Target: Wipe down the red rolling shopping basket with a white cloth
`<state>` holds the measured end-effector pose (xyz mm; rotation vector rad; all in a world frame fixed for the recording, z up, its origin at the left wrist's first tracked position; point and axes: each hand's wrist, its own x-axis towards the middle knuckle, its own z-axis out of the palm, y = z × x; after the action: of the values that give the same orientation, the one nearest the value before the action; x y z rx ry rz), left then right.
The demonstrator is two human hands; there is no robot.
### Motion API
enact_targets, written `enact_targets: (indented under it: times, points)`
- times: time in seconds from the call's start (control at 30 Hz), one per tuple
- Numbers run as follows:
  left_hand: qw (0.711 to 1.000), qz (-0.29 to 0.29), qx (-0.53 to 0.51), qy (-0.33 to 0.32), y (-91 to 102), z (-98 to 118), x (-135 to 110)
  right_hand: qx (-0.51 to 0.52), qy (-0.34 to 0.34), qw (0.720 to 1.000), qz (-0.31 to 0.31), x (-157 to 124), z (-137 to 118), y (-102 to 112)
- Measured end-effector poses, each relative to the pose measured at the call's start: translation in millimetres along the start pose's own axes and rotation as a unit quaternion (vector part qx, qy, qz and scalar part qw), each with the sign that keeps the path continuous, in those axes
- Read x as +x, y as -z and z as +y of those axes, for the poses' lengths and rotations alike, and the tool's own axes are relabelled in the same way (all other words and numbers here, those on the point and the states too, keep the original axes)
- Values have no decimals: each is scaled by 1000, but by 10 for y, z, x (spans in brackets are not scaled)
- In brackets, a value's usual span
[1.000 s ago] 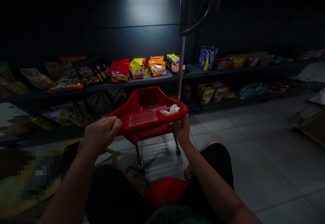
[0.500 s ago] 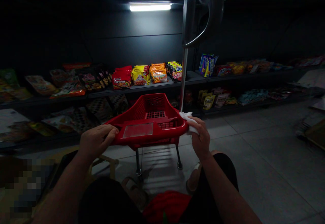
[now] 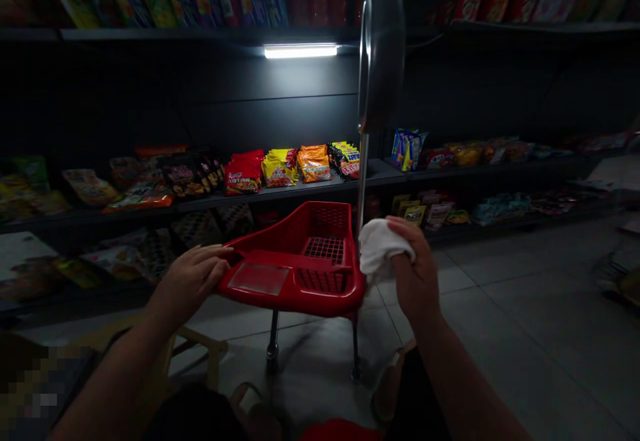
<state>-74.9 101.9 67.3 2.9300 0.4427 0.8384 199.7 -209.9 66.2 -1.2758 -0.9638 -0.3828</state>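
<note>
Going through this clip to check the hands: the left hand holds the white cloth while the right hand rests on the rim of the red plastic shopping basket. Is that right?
Not quite, the hands are swapped. The head view shows the right hand holding the white cloth, while the left hand rests on the rim of the red plastic shopping basket.

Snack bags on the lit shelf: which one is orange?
The orange bag, just right of the yellow bag; it alone in that central cluster is mainly orange.

The right hand hides part of the white cloth; a pixelated patch blurs the lower left corner of the frame.
</note>
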Motion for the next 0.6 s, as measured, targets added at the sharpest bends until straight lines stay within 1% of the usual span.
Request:
enact_targets:
  times: [0.03, 0.1, 0.13, 0.17, 0.2, 0.23, 0.3, 0.37, 0.4, 0.43, 0.47, 0.53, 0.6]
  points:
    - [1000, 15, -8, 14, -9, 115, 26, -5, 33, 999, 15, 112, -83, -71]
    - [998, 38, -42, 29, -47, 421, 77, -12, 79, 997, 3, 251, -173, -219]
    - [997, 45, -57, 28, -76, 592, 101, -10, 87, 996, -13, 260, -166, -280]
    - [996, 43, -73, 19, -109, 758, 123, 1, 80, 996, -28, 228, -124, -324]
    - [996, 37, -83, 10, -148, 908, 143, 19, 58, 997, -38, 163, -52, -348]
    - [996, 29, -87, -3, -189, 1032, 159, 44, 22, 998, -47, 79, 42, -351]
    - [996, 39, -79, -14, -274, 1178, 184, 107, -85, 988, -74, -75, 234, -320]
    - [996, 61, -64, -11, -350, 1196, 201, 152, -184, 967, -94, -101, 336, -291]
    - [996, 72, -58, -7, -383, 1173, 208, 165, -209, 960, -90, -43, 325, -295]
    - [995, 80, -55, -4, -410, 1139, 215, 174, -216, 958, -75, 62, 271, -316]
    - [995, 87, -54, -3, -434, 1101, 223, 181, -205, 960, -53, 205, 179, -353]
    - [994, 96, -57, -8, -468, 1031, 239, 200, -148, 969, -1, 540, -65, -459]
    - [993, 99, -66, -17, -486, 976, 253, 210, -83, 974, 20, 808, -285, -570]
